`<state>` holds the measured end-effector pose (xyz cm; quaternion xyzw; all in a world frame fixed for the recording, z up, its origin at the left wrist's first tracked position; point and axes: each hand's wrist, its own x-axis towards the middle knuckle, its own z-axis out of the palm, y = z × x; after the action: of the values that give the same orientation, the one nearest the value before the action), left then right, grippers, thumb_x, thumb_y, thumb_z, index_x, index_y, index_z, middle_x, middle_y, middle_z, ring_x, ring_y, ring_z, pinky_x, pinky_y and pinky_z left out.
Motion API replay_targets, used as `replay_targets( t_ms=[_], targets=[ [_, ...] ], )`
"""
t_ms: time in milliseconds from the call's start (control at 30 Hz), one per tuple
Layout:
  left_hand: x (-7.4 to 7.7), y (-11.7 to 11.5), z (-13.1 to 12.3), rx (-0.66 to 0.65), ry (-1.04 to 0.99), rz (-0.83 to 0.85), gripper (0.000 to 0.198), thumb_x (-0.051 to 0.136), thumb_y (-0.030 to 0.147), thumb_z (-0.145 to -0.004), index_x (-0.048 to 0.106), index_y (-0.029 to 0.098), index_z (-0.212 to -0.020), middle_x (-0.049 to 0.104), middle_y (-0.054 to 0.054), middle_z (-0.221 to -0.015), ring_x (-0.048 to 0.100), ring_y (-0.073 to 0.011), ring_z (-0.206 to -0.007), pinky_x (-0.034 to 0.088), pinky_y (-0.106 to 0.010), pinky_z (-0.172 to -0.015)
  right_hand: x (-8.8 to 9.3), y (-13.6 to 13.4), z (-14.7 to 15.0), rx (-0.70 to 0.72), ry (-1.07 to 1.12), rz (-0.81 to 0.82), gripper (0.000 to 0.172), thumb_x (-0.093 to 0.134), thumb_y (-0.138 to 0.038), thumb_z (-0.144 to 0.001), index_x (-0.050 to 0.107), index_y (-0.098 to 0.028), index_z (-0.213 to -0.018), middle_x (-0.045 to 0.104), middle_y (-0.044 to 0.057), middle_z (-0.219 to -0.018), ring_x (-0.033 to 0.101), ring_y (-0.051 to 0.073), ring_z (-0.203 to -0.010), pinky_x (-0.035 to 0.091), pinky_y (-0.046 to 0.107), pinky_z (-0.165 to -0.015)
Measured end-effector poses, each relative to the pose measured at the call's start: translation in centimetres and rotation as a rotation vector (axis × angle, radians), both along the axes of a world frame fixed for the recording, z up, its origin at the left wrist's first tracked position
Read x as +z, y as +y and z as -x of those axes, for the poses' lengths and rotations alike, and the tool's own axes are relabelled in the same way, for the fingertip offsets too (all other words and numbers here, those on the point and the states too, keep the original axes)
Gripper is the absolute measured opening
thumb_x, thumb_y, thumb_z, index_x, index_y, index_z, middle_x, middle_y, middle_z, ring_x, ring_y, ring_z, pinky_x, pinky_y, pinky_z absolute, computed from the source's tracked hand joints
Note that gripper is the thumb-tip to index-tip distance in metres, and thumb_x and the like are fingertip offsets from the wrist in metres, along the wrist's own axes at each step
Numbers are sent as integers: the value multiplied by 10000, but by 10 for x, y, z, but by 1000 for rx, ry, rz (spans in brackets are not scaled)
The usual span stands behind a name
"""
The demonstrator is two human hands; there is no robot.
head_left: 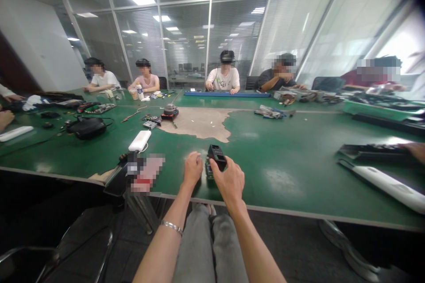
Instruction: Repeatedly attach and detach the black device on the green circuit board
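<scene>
My right hand (231, 182) grips a black plastic housing (216, 152) with rectangular openings, thumb on its near side and fingers around the right. A green circuit board (209, 171) shows along the housing's left edge, close to the table top; whether the two are joined I cannot tell. Just to the left, my left hand (192, 169) rests at the table with curled fingers, a small gap away from the housing. Its fingertips are turned away, so anything inside them is hidden.
A white power bank (140, 141) and a black pouch (86, 127) lie to the left. Beyond my hands is a bare torn patch (199, 123) in the green table covering (282, 150). Long white casing (388, 183) lies right. Several people sit opposite; another person's hand (416, 151) reaches in.
</scene>
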<state>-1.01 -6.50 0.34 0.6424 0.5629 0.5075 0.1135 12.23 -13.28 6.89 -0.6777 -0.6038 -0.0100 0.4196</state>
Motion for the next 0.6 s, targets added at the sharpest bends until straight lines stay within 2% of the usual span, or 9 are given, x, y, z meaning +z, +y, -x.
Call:
replay_targets(
  t_ms=[200, 600],
  targets=[
    [0, 1, 1, 9, -18, 3, 275, 469, 146, -828, 667, 170, -1017, 638, -113, -1149, 566, -218, -1130, 412, -412, -1047, -5, -3, 10, 5, -68, 72, 413, 502, -532, -823, 623, -170, -982, 671, 103, -833, 593, 241, -842, 342, 329, -778],
    [-6, 5, 1, 19, -6, -16, 231, 500, 249, -867, 676, 176, -997, 645, -111, -1141, 586, -224, -1109, 478, -424, -989, -9, -11, 12, 10, -124, 43, 368, 514, -481, -833, 577, -170, -1019, 670, 90, -860, 579, 233, -884, 306, 331, -831]
  ],
)
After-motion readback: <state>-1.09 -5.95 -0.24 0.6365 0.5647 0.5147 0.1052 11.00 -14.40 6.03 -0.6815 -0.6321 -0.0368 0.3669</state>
